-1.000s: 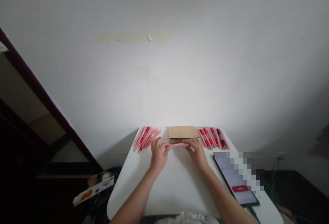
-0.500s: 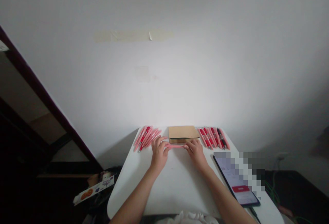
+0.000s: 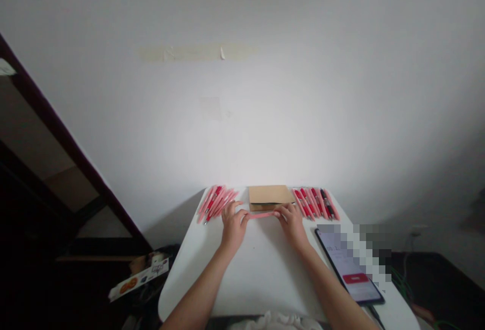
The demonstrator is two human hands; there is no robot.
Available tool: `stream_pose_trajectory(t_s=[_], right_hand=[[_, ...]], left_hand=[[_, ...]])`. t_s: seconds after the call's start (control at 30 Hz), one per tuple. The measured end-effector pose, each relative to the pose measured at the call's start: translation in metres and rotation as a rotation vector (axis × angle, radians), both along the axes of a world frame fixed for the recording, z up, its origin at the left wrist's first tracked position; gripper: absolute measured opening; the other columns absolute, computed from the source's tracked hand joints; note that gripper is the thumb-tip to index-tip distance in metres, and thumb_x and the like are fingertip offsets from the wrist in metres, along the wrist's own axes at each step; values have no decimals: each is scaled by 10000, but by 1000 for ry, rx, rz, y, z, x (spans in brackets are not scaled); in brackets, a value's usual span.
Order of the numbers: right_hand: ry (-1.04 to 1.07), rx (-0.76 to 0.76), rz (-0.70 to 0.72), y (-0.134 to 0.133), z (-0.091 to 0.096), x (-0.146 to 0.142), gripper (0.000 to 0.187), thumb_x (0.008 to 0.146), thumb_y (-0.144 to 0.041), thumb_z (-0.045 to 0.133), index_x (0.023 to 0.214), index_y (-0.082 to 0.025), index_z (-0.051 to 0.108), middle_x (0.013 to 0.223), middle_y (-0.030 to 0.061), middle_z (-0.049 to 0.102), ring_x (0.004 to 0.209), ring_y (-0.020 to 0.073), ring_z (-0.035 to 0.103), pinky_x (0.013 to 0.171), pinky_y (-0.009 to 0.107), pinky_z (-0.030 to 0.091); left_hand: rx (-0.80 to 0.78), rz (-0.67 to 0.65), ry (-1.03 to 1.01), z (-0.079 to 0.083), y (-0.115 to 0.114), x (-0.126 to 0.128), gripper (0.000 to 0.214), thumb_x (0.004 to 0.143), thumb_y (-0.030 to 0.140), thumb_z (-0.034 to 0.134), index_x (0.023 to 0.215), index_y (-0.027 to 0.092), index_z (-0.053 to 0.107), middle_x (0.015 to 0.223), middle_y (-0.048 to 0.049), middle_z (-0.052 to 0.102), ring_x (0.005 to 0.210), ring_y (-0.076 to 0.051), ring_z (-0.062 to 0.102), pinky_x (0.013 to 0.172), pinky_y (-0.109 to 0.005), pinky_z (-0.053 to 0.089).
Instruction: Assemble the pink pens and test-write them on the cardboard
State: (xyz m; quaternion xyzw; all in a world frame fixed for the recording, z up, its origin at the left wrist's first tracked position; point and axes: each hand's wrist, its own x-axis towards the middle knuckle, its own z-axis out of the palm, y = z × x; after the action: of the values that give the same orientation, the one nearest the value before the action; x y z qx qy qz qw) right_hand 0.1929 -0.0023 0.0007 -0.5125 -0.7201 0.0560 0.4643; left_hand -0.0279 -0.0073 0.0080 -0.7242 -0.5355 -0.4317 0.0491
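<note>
At lower centre of the frame, the left hand (image 3: 233, 225) and right hand (image 3: 291, 225), both nearly closed, pinch opposite ends of one pink pen (image 3: 261, 215) over the bench (image 3: 261, 279). Looks mid-job to me: this one's not yet put down, between a loose pile of pens (image 3: 216, 203) and a neater row of pens (image 3: 313, 202).

It looks like a home: small white table (image 3: 261, 282) against a tape-marked wall (image 3: 322, 97).

slim pink stick (image 3: 262, 215) | crosswise | held between left hand (image 3: 234, 224) and right hand (image 3: 291, 223)
</note>
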Motion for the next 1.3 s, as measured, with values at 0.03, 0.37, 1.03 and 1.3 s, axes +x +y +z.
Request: stream_pose_trajectory(t_s=[0.03,0.37,1.03,1.3], right_hand=[[5,1,-1,0,0,0,274,948,-418,498,874,-269,716,920,72,635,895,250,541,805,384,415],[-15,18,-20,-1,0,-1,331,966,-437,456,852,-264,714,926,71,620,911,248,519,825,386,404],[-14,-101,-34,0,-2,1,468,958,-552,393,793,-252,712,916,85,605,941,270,484,879,429,400],[209,-65,33,-1,1,-1,388,902,-588,498,921,-267,715,1012,92,601,1012,278,508,931,455,401]], left_hand=[[-3,2,4,0,0,0,151,875,298,598,815,242,725,1155,-74,612,1155,-266,498,1008,-498,402],[-46,-2,-14,-4,3,1,110,817,203,660,749,232,740,1161,-78,608,1153,-282,501,1019,-529,415],[4,12,60,10,-7,4,159,841,263,625,723,212,718,1215,-104,516,1186,-303,467,1036,-553,386],[-7,-7,1,5,-5,4,144,869,331,607,844,229,705,1240,-99,480,1222,-289,455,1041,-516,402]])
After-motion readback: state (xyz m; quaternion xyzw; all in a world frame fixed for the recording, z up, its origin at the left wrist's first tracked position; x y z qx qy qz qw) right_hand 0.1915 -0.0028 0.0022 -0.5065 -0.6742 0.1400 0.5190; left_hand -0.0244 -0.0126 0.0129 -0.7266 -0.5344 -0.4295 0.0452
